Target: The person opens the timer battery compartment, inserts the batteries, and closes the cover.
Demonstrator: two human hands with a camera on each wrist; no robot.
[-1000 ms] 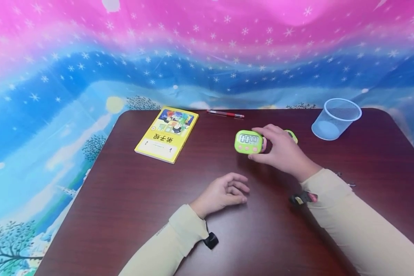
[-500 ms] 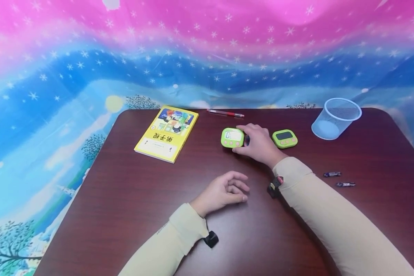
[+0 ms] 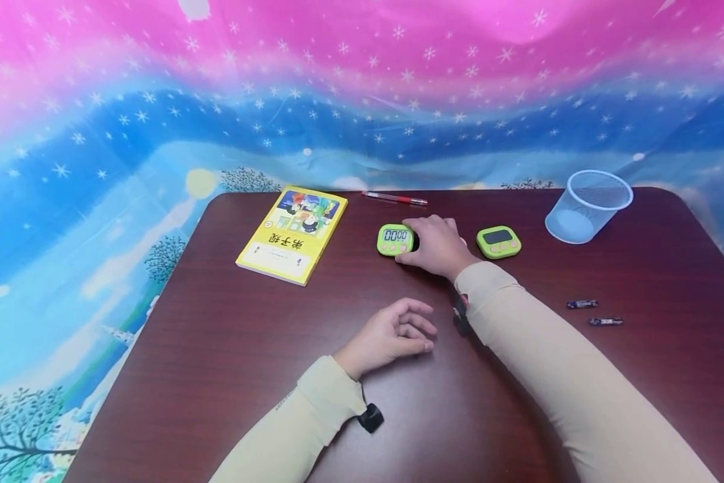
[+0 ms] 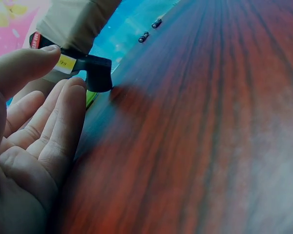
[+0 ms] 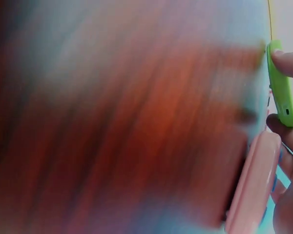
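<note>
The right grip [image 3: 439,247] is pinching the timer [image 3: 393,240] at its right end: in the head view, the thumb is on the lower edge and a finger on the upper edge. The timer is green and its screen shows zeros; whether it touches the desk [image 3: 229,349], one cannot tell. Just beside this grip, and mostly hidden by it in the head view, is a pink thing [image 5: 256,187]. The left grip [image 3: 392,339], nearer to the person, has its fingers loosely bent and holds nothing. To the right of the right grip lies the second timer [image 3: 498,243], also green, with a dark screen. To the left of the first timer lies a yellow book [image 3: 292,235]. A red pen [image 3: 394,198] lies near the back edge. Farther right, a mesh cup [image 3: 581,225] stands near the back corner, and two small cylinders [image 3: 582,304] lie nearer to the person. Behind the desk hangs a pink and blue cloth [image 3: 337,87].
</note>
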